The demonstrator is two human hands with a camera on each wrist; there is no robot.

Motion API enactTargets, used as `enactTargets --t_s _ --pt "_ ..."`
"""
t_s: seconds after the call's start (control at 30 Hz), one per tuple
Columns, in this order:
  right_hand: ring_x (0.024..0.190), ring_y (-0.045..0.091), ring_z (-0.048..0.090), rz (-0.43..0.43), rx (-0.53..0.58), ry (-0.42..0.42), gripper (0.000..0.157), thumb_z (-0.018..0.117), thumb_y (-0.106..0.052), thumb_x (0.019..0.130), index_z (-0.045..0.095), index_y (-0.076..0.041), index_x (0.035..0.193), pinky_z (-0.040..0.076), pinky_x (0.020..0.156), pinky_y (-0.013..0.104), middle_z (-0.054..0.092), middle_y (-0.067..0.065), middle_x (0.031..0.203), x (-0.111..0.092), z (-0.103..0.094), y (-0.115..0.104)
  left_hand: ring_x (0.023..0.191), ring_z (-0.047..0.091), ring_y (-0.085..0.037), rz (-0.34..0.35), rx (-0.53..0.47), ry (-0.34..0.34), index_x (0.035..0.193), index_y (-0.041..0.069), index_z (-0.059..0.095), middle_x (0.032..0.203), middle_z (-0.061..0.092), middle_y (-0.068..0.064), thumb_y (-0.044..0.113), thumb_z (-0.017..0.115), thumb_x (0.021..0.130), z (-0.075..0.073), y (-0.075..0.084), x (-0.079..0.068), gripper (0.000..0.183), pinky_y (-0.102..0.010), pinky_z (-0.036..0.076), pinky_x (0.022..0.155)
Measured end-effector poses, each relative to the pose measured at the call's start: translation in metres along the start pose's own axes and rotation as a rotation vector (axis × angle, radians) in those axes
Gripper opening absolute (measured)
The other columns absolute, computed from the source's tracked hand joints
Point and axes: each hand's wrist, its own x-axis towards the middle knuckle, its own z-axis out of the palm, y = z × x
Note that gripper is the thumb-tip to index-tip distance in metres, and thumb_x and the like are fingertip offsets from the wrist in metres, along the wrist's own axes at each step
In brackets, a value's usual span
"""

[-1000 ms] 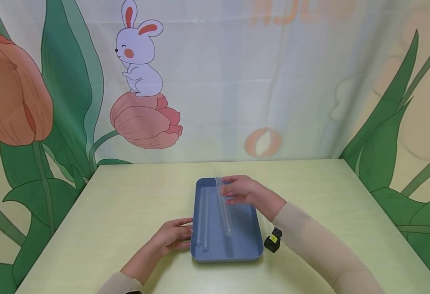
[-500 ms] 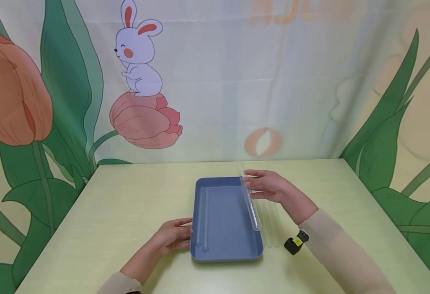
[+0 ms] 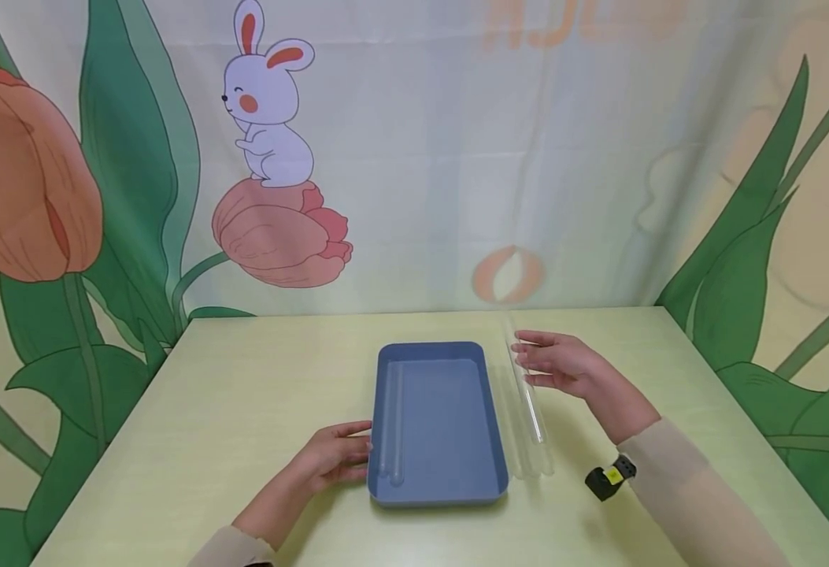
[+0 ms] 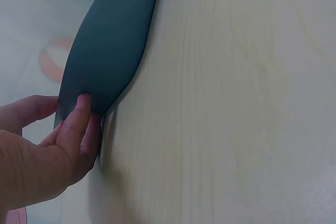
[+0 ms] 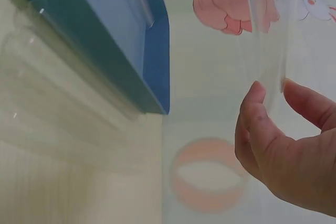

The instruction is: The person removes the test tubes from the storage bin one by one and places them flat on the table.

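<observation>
My right hand [image 3: 563, 364] pinches a clear test tube [image 3: 531, 405] between thumb and fingertips, just right of the blue tray [image 3: 495, 429]. In the right wrist view this test tube [image 5: 270, 30] stands out above the fingers, tilted. Below it, two more clear tubes [image 3: 519, 457] lie side by side on the table along the tray's right side. Inside the tray, two similar tubes [image 3: 396, 425] lie parallel near the left wall. My left hand [image 3: 336, 457] rests its fingers against the tray's left outer wall; in the left wrist view the fingers [image 4: 79, 124] touch that wall.
The pale wooden table [image 3: 258, 378] reaches back to a printed curtain [image 3: 414, 157] with a rabbit and tulips. A black wrist device [image 3: 608, 479] sits by the right sleeve [image 3: 690, 488].
My right hand has carried the held test tube rightward, from above the tray, past its right edge, to above the tubes on the table. The left hand and tray have stayed put.
</observation>
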Motion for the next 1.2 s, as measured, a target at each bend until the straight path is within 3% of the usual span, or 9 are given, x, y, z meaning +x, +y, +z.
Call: enactTargets --t_s 0.13,0.23,0.37,0.47,0.6,0.83,1.07,1.2 --pt "0.09 -0.002 0.066 0.013 -0.027 0.033 0.065 0.055 -0.009 0.103 0.026 0.002 0.16 0.06 0.081 0.018 0.046 0.023 0.155 -0.002 -0.012 0.007 0.094 0.073 -0.017 -0.003 -0.003 0.0 0.15 -0.009 0.043 0.143 0.057 -0.031 -0.002 0.059 0.095 0.0 0.0 0.0 0.058 -0.036 0.065 0.081" --pt "0.09 -0.002 0.065 0.023 -0.033 0.05 0.065 0.055 -0.009 0.103 0.025 0.002 0.16 0.059 0.081 0.018 0.036 0.026 0.161 -0.003 -0.019 0.012 0.096 0.073 -0.018 -0.003 -0.001 0.005 0.15 -0.009 0.043 0.144 0.057 -0.032 -0.002 0.059 0.096 0.001 0.0 0.0 0.057 -0.037 0.065 0.081" --pt "0.092 0.0 0.066 0.045 -0.048 0.081 0.065 0.057 -0.011 0.103 0.027 0.002 0.16 0.06 0.083 0.019 0.049 0.021 0.152 -0.004 -0.028 0.017 0.096 0.073 -0.018 0.002 0.009 -0.001 0.15 -0.009 0.043 0.144 0.056 -0.032 -0.002 0.058 0.096 0.001 0.001 0.0 0.057 -0.037 0.065 0.082" --pt "0.093 0.002 0.067 0.066 -0.049 0.107 0.064 0.059 -0.012 0.103 0.031 0.001 0.158 0.06 0.083 0.02 0.061 0.009 0.136 -0.005 -0.033 0.02 0.096 0.073 -0.017 0.009 0.01 -0.017 0.151 -0.01 0.041 0.145 0.055 -0.033 -0.001 0.058 0.096 0.002 0.001 0.0 0.058 -0.036 0.065 0.082" --pt "0.093 0.004 0.067 0.083 -0.041 0.125 0.062 0.06 -0.012 0.102 0.035 0.001 0.157 0.06 0.082 0.02 0.067 -0.003 0.119 -0.004 -0.037 0.026 0.097 0.072 -0.017 0.015 0.002 -0.026 0.151 -0.01 0.04 0.146 0.054 -0.033 -0.002 0.058 0.096 0.001 0.001 0.0 0.059 -0.035 0.065 0.081" --pt "0.091 0.005 0.066 0.105 -0.064 0.165 0.06 0.06 -0.009 0.102 0.037 0.003 0.155 0.06 0.079 0.02 0.06 0.017 0.142 0.001 -0.041 0.038 0.097 0.072 -0.019 0.001 0.009 0.002 0.15 -0.01 0.042 0.145 0.055 -0.033 -0.002 0.059 0.096 0.001 0.003 -0.001 0.057 -0.036 0.065 0.081" --pt "0.088 0.003 0.066 0.127 -0.011 0.159 0.06 0.059 -0.005 0.101 0.035 0.005 0.156 0.059 0.076 0.019 0.069 -0.002 0.118 0.004 -0.045 0.048 0.097 0.072 -0.017 0.003 0.015 -0.01 0.151 -0.01 0.041 0.147 0.053 -0.034 -0.002 0.058 0.097 0.001 0.002 -0.001 0.057 -0.035 0.065 0.082" --pt "0.088 0.003 0.066 0.145 -0.008 0.173 0.061 0.059 -0.006 0.101 0.035 0.004 0.156 0.06 0.076 0.02 0.068 0.008 0.128 0.005 -0.044 0.051 0.096 0.072 -0.017 0.003 0.016 -0.014 0.151 -0.01 0.041 0.147 0.053 -0.033 -0.002 0.058 0.096 0.0 0.002 -0.002 0.058 -0.034 0.065 0.081"
